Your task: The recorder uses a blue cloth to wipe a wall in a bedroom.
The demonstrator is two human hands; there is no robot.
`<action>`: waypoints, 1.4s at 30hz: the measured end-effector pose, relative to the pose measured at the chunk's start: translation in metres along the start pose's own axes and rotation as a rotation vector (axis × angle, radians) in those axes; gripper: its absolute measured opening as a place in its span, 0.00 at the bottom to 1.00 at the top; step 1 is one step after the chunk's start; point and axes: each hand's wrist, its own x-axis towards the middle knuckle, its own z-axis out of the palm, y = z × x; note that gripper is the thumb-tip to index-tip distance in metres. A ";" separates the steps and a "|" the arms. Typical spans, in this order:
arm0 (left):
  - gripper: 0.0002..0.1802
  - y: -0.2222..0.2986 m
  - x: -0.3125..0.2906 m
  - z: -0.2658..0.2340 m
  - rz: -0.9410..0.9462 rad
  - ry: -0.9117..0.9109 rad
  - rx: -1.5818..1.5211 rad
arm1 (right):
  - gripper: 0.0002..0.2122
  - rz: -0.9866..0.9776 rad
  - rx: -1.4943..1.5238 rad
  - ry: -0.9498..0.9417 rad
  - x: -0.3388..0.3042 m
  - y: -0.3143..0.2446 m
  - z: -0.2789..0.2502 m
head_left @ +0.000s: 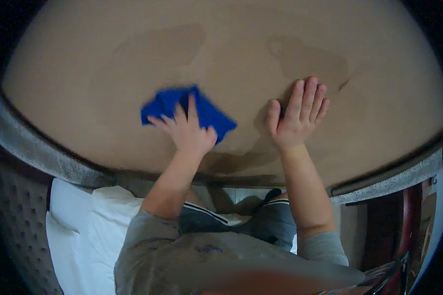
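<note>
A crumpled blue cloth (214, 114) lies against a broad brown surface (241, 54). My left hand (189, 129) presses on it from above with its fingers spread, and the cloth sticks out on both sides. Slight blur softens that hand's outline. To the right, apart from the cloth, my right hand (298, 115) rests flat on the brown surface. Its fingers point away from me and the thumb stands off to the left; nothing is in it. Darker patches mark the surface above both hands and near its lower edge.
A dark edge with a grey patterned border (49, 145) curves along the brown surface's near side. White bedding (101, 216) and a grey tufted panel (22, 211) are at lower left. Dark reddish furniture (391, 221) stands at lower right. Pale floor tiles (243, 194) show near my legs.
</note>
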 end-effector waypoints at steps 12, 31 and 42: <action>0.57 0.000 0.055 -0.024 -0.300 0.095 -0.120 | 0.29 -0.014 0.009 0.013 0.001 0.001 0.004; 0.47 -0.026 0.101 -0.073 -0.598 0.232 -0.199 | 0.28 -0.019 0.217 0.075 0.000 0.006 0.013; 0.36 -0.015 0.045 -0.030 -0.021 0.070 -0.132 | 0.25 -0.124 0.369 -0.106 0.001 -0.081 0.011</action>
